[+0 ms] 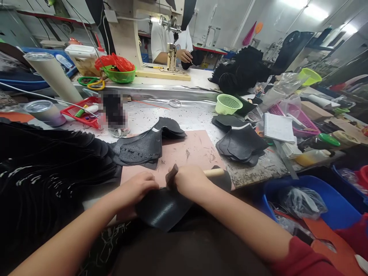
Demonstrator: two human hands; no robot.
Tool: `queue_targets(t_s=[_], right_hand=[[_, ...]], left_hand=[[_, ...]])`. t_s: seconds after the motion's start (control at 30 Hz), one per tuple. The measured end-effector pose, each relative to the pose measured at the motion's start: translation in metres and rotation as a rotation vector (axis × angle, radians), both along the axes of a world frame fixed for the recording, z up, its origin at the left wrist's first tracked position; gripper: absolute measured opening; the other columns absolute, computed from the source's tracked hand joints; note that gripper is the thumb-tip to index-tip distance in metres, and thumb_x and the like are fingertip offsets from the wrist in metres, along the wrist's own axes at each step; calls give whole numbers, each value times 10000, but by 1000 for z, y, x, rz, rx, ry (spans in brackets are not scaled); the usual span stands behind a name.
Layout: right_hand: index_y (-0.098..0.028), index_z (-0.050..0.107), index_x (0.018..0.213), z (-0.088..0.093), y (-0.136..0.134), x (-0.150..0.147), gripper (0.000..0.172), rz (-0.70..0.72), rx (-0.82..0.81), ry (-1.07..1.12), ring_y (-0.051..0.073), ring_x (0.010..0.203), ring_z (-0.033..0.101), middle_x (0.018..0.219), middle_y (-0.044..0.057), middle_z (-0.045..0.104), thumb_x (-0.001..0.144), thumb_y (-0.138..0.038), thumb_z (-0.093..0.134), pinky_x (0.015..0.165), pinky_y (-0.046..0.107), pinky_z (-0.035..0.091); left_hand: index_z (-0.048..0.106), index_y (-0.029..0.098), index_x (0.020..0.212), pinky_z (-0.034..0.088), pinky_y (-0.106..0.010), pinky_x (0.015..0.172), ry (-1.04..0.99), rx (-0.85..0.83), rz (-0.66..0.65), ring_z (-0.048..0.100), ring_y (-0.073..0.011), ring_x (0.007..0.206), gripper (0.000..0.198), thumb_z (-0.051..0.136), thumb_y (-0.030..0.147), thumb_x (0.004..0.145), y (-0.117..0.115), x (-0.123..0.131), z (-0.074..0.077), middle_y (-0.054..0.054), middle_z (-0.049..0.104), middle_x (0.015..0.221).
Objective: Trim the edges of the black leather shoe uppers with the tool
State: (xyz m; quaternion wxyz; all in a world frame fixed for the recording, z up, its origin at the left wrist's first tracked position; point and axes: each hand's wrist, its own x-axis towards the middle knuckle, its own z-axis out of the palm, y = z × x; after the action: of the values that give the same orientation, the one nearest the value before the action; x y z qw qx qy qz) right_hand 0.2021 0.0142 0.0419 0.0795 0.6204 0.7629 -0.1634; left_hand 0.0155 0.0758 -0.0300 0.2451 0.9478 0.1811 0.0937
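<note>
My left hand rests with curled fingers on a black leather piece at the near edge of a pink work mat. My right hand is closed round a wooden-handled hammer, whose dark head points down onto the same piece. The leather piece hangs partly over the table edge toward my lap. A stack of black cut pieces lies on the mat just beyond my hands.
Another black stack lies to the right, by a notebook and a green basket. A large black pile fills the left. A blue bin sits below right. Behind a sewing machine, another person works.
</note>
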Motion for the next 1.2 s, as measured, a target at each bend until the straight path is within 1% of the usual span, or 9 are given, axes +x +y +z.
queue_targets(t_s=[0.33,0.43,0.57,0.77,0.87,0.97,1.03,1.13,1.2], right_hand=[[-197,592,960,-5,6,-15,253,61,42,9,176,734,616,805,40,671,762,-148,443,573,239,395],[-184,598,919,-6,8,-18,220,105,24,-9,186,729,618,766,49,670,762,-150,449,570,245,394],[-181,589,914,-6,12,-21,210,78,111,-9,190,705,622,729,55,664,778,-165,430,559,246,392],[-171,593,903,-8,22,-30,188,157,71,-7,197,717,623,766,62,668,773,-190,459,581,253,413],[-165,580,943,-11,25,-35,213,153,126,26,189,703,622,775,60,666,789,-189,434,573,251,413],[-175,606,908,-12,26,-33,211,171,80,49,190,717,621,775,58,669,760,-188,457,568,245,406],[-190,629,866,-8,27,-24,200,102,59,51,194,745,619,785,56,673,737,-191,476,577,243,402],[-230,637,891,0,23,4,257,-106,106,75,185,795,611,872,38,672,761,-166,424,598,242,396],[-244,627,936,4,17,31,295,-231,163,70,189,822,604,922,38,663,787,-161,387,607,247,396]], left_hand=[[604,186,851,415,-260,721,-32,48,22,519,-159,784,189,436,147,774,-10,-12,6,-36,586,837],[574,165,917,416,-307,743,19,188,15,521,-197,826,242,505,113,691,-22,-18,6,-67,595,883],[573,165,944,422,-318,729,91,395,58,523,-193,834,309,385,14,751,-39,-26,5,-85,613,963],[586,186,944,422,-336,728,98,461,162,509,-194,826,299,358,46,811,-56,-30,5,-82,601,1044],[599,173,872,425,-341,682,131,481,201,510,-205,783,275,373,37,794,-59,-28,9,-94,612,952],[602,159,722,418,-335,602,237,446,212,519,-207,681,234,399,75,800,-58,-14,23,-88,608,756],[599,159,696,423,-329,583,281,355,208,534,-205,651,229,416,177,833,-57,8,35,-74,599,692],[592,156,876,451,-337,639,235,204,121,569,-224,735,285,499,412,791,-62,58,45,-77,625,800],[568,140,953,458,-344,678,207,185,-13,577,-244,797,371,571,428,720,-68,91,44,-97,629,880]])
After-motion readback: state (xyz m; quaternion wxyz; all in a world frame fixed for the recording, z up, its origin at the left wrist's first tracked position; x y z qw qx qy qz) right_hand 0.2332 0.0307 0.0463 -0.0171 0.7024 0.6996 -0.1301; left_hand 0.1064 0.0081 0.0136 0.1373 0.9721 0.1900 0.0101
